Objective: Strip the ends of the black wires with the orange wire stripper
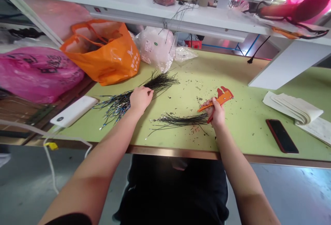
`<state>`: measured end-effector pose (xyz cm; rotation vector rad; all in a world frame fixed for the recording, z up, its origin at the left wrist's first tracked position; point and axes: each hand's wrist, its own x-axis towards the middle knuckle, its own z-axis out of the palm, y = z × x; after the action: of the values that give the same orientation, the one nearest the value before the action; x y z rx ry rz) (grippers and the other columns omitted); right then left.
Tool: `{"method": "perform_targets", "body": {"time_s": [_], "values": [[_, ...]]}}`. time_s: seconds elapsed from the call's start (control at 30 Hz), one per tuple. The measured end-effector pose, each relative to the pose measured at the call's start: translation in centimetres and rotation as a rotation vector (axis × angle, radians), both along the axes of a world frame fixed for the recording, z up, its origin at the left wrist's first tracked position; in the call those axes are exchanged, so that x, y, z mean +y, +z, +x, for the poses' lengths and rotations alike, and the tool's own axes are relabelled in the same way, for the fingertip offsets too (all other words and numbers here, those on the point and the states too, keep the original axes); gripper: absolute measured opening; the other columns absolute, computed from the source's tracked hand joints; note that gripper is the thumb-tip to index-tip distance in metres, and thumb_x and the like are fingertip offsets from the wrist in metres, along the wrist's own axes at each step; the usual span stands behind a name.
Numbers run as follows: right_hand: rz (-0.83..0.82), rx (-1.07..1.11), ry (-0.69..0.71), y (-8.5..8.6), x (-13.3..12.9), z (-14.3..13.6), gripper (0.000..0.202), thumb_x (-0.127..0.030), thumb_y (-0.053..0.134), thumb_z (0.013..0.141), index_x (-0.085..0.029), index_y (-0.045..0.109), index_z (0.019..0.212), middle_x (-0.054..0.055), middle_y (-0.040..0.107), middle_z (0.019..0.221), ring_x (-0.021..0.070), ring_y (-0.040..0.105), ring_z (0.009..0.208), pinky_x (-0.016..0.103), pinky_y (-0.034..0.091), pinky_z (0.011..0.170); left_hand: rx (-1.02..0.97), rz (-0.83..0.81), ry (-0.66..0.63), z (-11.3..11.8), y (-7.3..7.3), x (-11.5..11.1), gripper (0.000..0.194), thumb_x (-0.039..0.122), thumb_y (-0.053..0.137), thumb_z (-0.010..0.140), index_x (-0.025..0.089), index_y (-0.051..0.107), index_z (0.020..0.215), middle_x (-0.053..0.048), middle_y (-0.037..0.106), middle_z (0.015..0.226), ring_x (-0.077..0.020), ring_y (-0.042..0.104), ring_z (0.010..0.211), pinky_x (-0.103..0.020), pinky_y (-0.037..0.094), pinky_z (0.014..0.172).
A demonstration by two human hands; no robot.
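My right hand (216,112) is closed around the handles of an orange and red wire stripper (223,96), whose jaws point up and away from me. Under and left of that hand lies a smaller bundle of black wires (178,119) with bare, shiny ends toward the left. My left hand (141,98) rests on a larger pile of black wires (160,82), its fingers curled together at the pile's right side. Whether a wire is pinched in those fingers is too small to make out. Blue and silver tips (113,109) show at the pile's near left end.
Bits of cut insulation (199,99) are scattered over the green tabletop (240,132). A white power bank (74,111), an orange bag (108,56) and a clear plastic bag (157,47) stand left. At right lie a phone (281,136) and folded paper (293,108). A shelf (124,2) overhangs the back.
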<state>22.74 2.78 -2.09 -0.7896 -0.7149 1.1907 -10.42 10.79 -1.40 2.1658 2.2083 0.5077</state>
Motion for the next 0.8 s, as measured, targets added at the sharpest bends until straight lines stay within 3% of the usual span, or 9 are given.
{"method": "perform_targets", "body": {"time_s": [0.1, 0.2, 0.33, 0.4, 0.57, 0.8], "values": [[-0.005, 0.000, -0.005, 0.1, 0.0, 0.1, 0.034, -0.047, 0.083, 0.081, -0.023, 0.058, 0.082, -0.002, 0.061, 0.072, 0.0183, 0.063, 0.071, 0.041, 0.064, 0.079, -0.011, 0.059, -0.023, 0.1, -0.1, 0.1, 0.040, 0.034, 0.048, 0.100, 0.014, 0.075, 0.122, -0.016, 0.071, 0.127, -0.0331, 0.060, 0.115, -0.043, 0.046, 0.097], [-0.001, 0.014, -0.014, 0.3, -0.1, 0.2, 0.034, -0.047, 0.083, 0.081, -0.024, 0.057, 0.082, -0.003, 0.061, 0.072, 0.0181, 0.062, 0.071, 0.041, 0.064, 0.079, -0.041, 0.113, -0.115, 1.9, 0.2, -1.5, 0.042, 0.034, 0.048, 0.101, 0.015, 0.072, 0.129, -0.017, 0.068, 0.131, -0.0337, 0.060, 0.118, -0.048, 0.048, 0.101], [0.004, 0.026, -0.023, 0.5, -0.2, 0.2, 0.032, -0.047, 0.080, 0.082, -0.023, 0.059, 0.082, -0.002, 0.061, 0.072, 0.0174, 0.063, 0.072, 0.039, 0.063, 0.078, -0.033, 0.007, -0.605, 6.3, -0.4, -6.0, 0.034, 0.037, 0.050, 0.106, 0.025, 0.075, 0.125, -0.008, 0.075, 0.123, -0.0281, 0.066, 0.114, -0.050, 0.052, 0.102], [0.001, 0.015, -0.016, 0.4, -0.3, 0.2, 0.031, -0.047, 0.080, 0.083, -0.023, 0.060, 0.082, -0.002, 0.061, 0.073, 0.0174, 0.063, 0.072, 0.039, 0.063, 0.078, 0.032, 0.026, -0.752, 8.3, -1.2, -8.1, 0.029, 0.037, 0.055, 0.105, 0.025, 0.077, 0.119, -0.007, 0.077, 0.118, -0.0271, 0.068, 0.108, -0.046, 0.055, 0.096], [-0.001, 0.004, -0.003, 0.2, -0.3, 0.3, 0.033, -0.048, 0.080, 0.083, -0.022, 0.061, 0.081, -0.001, 0.062, 0.072, 0.0164, 0.063, 0.071, 0.036, 0.063, 0.077, 0.071, 0.094, -0.792, 10.2, -3.3, -10.1, 0.021, 0.023, 0.060, 0.102, 0.019, 0.080, 0.099, -0.009, 0.078, 0.096, -0.0240, 0.071, 0.091, -0.037, 0.056, 0.079], [-0.008, 0.002, 0.015, 0.2, -0.4, 0.4, 0.035, -0.050, 0.082, 0.082, -0.022, 0.061, 0.080, -0.001, 0.061, 0.075, 0.0169, 0.064, 0.073, 0.036, 0.062, 0.078, -0.024, -0.094, -0.716, 10.2, -3.4, -9.7, 0.024, 0.026, 0.058, 0.104, 0.021, 0.079, 0.113, -0.007, 0.078, 0.113, -0.0258, 0.070, 0.107, -0.041, 0.056, 0.094]]}}
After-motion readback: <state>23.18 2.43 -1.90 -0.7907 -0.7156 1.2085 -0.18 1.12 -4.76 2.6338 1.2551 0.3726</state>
